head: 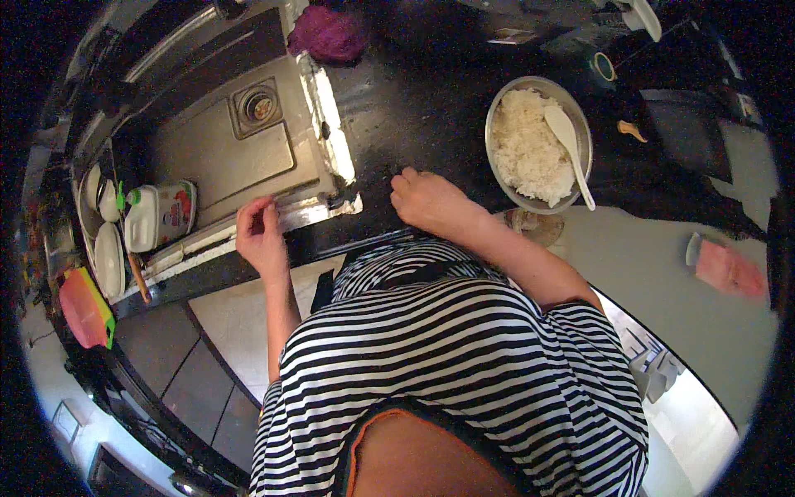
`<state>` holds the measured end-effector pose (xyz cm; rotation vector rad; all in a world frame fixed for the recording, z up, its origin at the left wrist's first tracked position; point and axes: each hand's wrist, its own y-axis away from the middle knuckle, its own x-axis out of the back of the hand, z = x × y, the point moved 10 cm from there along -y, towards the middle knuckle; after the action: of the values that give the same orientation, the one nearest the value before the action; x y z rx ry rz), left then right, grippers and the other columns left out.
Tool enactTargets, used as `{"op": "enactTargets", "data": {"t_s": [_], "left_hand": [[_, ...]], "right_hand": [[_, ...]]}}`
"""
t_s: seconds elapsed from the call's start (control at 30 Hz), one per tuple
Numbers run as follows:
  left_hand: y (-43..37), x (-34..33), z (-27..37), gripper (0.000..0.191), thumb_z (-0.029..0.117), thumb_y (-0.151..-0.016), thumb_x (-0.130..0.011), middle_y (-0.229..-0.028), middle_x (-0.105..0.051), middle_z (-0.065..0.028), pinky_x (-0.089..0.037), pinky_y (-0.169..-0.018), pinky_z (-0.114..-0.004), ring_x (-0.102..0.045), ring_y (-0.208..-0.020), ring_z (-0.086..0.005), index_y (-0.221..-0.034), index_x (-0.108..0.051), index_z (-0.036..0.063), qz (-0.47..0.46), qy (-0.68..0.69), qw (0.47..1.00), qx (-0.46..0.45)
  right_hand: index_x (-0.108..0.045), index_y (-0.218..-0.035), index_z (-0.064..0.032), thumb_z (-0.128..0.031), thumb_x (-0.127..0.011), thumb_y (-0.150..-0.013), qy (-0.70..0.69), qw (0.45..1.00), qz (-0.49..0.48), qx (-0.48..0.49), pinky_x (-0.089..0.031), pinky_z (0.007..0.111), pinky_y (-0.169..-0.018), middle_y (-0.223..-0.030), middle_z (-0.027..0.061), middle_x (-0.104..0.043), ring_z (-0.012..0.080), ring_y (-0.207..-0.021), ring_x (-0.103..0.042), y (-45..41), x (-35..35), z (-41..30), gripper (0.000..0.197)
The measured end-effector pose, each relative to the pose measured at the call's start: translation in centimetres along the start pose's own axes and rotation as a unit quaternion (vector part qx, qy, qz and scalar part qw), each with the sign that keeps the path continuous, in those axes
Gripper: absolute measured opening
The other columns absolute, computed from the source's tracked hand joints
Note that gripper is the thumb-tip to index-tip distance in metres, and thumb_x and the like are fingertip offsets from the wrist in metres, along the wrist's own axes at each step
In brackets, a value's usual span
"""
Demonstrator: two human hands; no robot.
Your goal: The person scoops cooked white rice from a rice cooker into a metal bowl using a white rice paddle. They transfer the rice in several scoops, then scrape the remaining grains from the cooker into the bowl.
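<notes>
My left hand (259,235) hovers over the front rim of the stainless steel sink (217,152), palm up, with its fingers loosely curled and the thumb apart. Nothing shows in it. Over the black countertop (397,112), right of the sink, my right hand (428,200) is curled with its back to me. Its fingers hide whatever may be inside. A metal bowl (490,133) of cooked white rice (531,146) stands beyond it to the right. A white rice paddle (568,140) lies on the rice, its handle over the rim.
Silvery tape (332,124) runs along the sink's edge. A purple bundle (329,34) sits behind the sink. At the left are a white plastic bottle (144,217), dishes (110,258) and a pink-and-green cutting board (87,307). A pink item (726,267) lies at the right.
</notes>
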<state>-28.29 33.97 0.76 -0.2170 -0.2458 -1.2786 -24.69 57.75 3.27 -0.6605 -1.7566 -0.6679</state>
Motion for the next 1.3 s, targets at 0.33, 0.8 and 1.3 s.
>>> {"op": "enactTargets", "data": {"t_s": [0.33, 0.8, 1.3], "left_hand": [[-1.2, -0.7, 1.4, 0.007, -0.002, -0.082, -0.06, -0.088, -0.057, -0.0027, -0.046, -0.07, -0.022, -0.055, -0.078, -0.0094, -0.088, -0.063, 0.0008, 0.003, 0.017, 1.0, -0.003], [-1.5, -6.1, 6.1, 0.007, -0.001, -0.083, -0.059, -0.092, -0.058, -0.0043, -0.046, -0.071, -0.022, -0.057, -0.079, -0.0106, -0.089, -0.062, 0.0006, -0.037, 0.023, 0.999, -0.018], [0.6, -6.2, 5.7, 0.007, -0.002, -0.082, -0.059, -0.091, -0.057, -0.0039, -0.046, -0.067, -0.022, -0.057, -0.076, -0.01, -0.087, -0.062, 0.0008, 0.006, -0.012, 1.0, -0.02]], "right_hand": [[-0.058, -0.07, -0.0011, -0.002, -0.059, -0.065, -0.055, 0.97, 0.196, -0.129, -0.051, 0.034, -0.066, -0.077, 0.0107, -0.054, 0.0264, -0.08, -0.057, 2.2, 6.9, 5.7, 0.006], [-0.063, -0.091, -0.0043, 0.002, -0.066, -0.067, -0.004, 0.888, 0.367, -0.276, -0.048, 0.036, -0.076, -0.098, 0.0112, -0.06, 0.0289, -0.09, -0.057, 15.5, 19.9, 14.8, 0.025], [-0.054, -0.071, -0.0092, -0.014, -0.054, -0.068, 0.152, 0.916, 0.369, -0.038, -0.041, 0.032, -0.062, -0.07, 0.0054, -0.05, 0.0209, -0.07, -0.05, 3.7, 25.0, 13.1, 0.006]]}}
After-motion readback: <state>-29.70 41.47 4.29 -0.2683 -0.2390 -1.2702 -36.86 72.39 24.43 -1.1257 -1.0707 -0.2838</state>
